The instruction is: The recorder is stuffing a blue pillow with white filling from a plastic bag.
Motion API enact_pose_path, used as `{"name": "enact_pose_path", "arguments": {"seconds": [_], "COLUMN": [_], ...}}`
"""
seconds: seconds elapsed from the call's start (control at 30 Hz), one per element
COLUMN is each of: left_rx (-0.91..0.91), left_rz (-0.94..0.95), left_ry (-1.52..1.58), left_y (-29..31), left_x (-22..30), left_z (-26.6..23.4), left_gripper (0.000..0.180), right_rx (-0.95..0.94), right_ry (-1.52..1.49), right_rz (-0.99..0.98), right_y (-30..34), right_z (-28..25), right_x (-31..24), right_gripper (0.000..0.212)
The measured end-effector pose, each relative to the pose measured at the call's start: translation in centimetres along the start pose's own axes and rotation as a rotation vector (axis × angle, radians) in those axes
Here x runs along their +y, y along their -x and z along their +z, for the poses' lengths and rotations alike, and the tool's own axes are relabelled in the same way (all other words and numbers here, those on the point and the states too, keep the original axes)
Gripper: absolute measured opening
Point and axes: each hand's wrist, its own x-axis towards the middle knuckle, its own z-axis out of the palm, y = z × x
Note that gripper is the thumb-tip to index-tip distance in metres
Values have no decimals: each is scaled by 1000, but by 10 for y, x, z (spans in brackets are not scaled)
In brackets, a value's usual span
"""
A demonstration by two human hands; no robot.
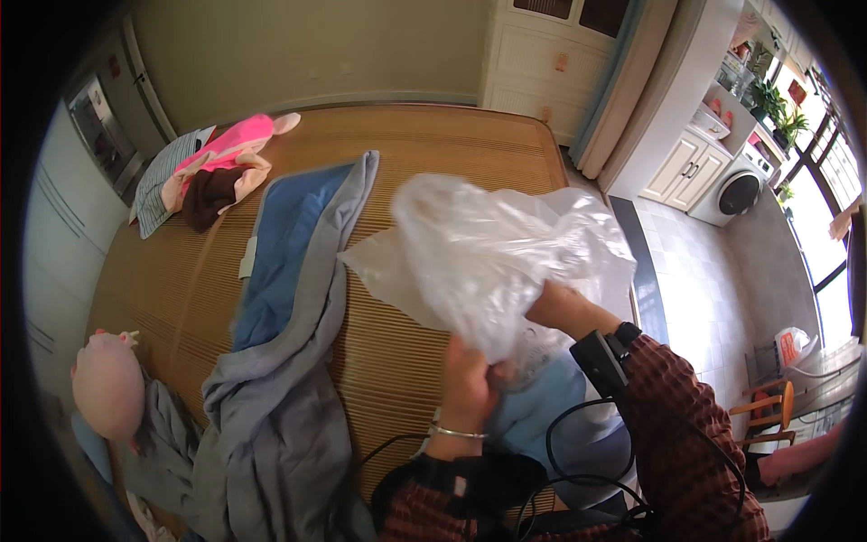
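Note:
A crumpled, see-through plastic bag (479, 244) spreads out in front of me, above the right part of a bed with a brown slatted mat (406, 397). My left hand (468, 379) is closed on the bag's near lower end. Higher up and to the right, my right hand (562, 307) grips the bag's side, its fingertips partly hidden by the plastic. Under the bag, close to my body, lies light blue cloth (542, 402), partly covered. Left of the bag a long grey and blue garment or blanket (293, 379) is stretched over the mat.
A pink round plush toy (108, 384) lies at the left edge. Pink, brown and striped clothes (212, 176) are heaped at the far left. Black cables (560, 443) hang around my forearms. Beyond the bed's right side are a tiled floor, a washing machine (736, 194) and a wooden chair (768, 406).

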Motion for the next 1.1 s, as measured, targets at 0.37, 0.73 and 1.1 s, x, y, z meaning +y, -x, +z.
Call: {"name": "enact_pose_path", "arguments": {"seconds": [0.37, 0.73, 1.1], "left_rx": [-276, -59, 132], "left_rz": [-310, -254, 159], "left_ry": [-285, 79, 133], "left_y": [15, 17, 8], "left_x": [-6, 12, 13], "left_z": [-11, -13, -17], "left_gripper": [22, 33, 40], "right_rx": [-474, -73, -193], "right_ry": [-639, -756, -693], "right_rz": [373, 852, 929], "right_y": [-24, 22, 33], "right_z": [23, -60, -37], "right_x": [-20, 38, 29], "right_gripper": [28, 25, 23]}}
